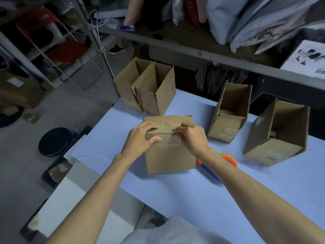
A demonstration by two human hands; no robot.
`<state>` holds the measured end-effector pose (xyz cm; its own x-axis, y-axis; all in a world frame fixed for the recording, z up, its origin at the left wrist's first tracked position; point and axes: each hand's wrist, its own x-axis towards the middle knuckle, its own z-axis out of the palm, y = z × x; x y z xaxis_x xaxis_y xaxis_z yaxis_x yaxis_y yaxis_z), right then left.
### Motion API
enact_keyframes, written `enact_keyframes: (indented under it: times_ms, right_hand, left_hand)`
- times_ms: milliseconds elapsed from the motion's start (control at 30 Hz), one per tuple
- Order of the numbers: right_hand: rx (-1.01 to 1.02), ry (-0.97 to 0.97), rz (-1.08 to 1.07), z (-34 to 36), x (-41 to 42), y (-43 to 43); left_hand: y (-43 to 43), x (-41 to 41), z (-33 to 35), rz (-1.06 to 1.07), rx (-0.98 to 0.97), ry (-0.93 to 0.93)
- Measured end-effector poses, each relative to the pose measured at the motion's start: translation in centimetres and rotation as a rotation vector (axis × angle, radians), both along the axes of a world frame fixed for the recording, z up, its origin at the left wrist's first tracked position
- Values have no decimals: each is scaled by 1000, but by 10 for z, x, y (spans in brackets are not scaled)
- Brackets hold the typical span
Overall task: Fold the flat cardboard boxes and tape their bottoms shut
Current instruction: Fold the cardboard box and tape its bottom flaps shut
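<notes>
At the centre of the tabletop (175, 194) your two hands grip a stack of flat boxes (169, 147). Your left hand (142, 138) is clamped on the stack's left top corner, fingers curled over the edge and thumb pressed to the near face. Your right hand (190, 138) is closed on the top edge at the stack's right, fingertips pinching the cardboard beside a patch of old tape (175, 142). The stack stands tilted on its lower edge, which touches the blue surface.

At 12 o'clock from the stack, two folded boxes (149, 88) stand upright, touching each other, mouths open upward. At 2 o'clock a third box (230, 111) leans back with its mouth open. At 3 o'clock a fourth box (277, 134) lies near the far right, also open. Just beside your right wrist, at 4 o'clock, an orange tape dispenser (228, 160) peeks out, partly hidden by your forearm.
</notes>
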<state>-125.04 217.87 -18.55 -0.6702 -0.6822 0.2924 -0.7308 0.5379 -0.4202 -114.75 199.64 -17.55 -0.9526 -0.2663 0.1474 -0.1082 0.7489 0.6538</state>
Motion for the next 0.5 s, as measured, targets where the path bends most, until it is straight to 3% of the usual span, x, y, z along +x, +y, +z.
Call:
enact_keyframes:
  times_ms: [233,400,500]
  right_hand:
    - [39,90,119,-3,-3,11]
    - [-8,-90,130,-6,-6,6]
    - [31,-76,192,-5,-12,15]
  left_hand:
    - [-4,4,-8,-22,-114,-39]
    - [-1,4,-14,18,76,-18]
    - [-1,5,-13,20,114,-29]
